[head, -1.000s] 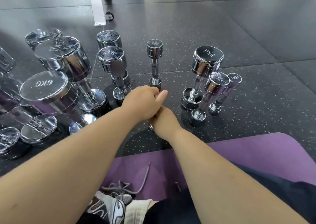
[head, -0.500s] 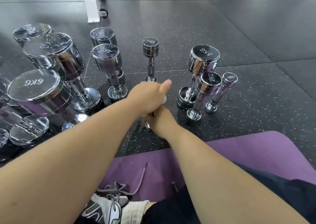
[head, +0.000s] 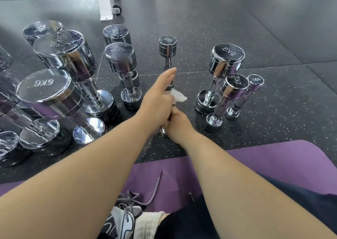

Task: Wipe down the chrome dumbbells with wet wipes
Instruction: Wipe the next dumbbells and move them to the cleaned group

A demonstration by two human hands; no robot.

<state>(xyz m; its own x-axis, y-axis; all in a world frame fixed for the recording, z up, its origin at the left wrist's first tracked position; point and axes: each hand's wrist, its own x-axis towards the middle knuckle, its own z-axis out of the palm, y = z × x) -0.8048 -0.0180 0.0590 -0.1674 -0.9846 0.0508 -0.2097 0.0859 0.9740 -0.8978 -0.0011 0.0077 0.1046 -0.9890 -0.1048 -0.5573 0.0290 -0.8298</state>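
Chrome at centre: small dumbbell (head: 163,131), upright on the black speckled floor (head: 237,29), just beyond the near purple mat (head: 273,162). Only the base disc and a sliver of handle showing, top end hidden under the hands. Gripped low on the handle by the right hand (head: 179,124), fingers curled round the bar and clamped. Covered above by the left hand (head: 156,102), fingers folded down over a white wet wipe (head: 178,95), thumb stuck out straight toward the far side, a crumpled corner of the wipe poking out to the right. Hands touching, left above right.

Just beyond, a slender dumbbell (head: 167,45) on end. Left of that, two mid-sized dumbbells (head: 120,60), one behind the other. Further left, a crowd of heavy ones, the nearest stamped 6KG (head: 43,91).

Right of the hands and apart from them, a trio on end: 5KG dumbbell (head: 226,60) farthest, 2KG dumbbell (head: 236,85) nearer, 1KG dumbbell (head: 255,81) just beside it on the right.

At the far edge, a white frame leg (head: 104,1) with a small wheel. Nearest of all, a grey-and-white shoe (head: 121,222) with loose laces, a pale sock (head: 148,222) and dark shorts (head: 300,202) over the mat.
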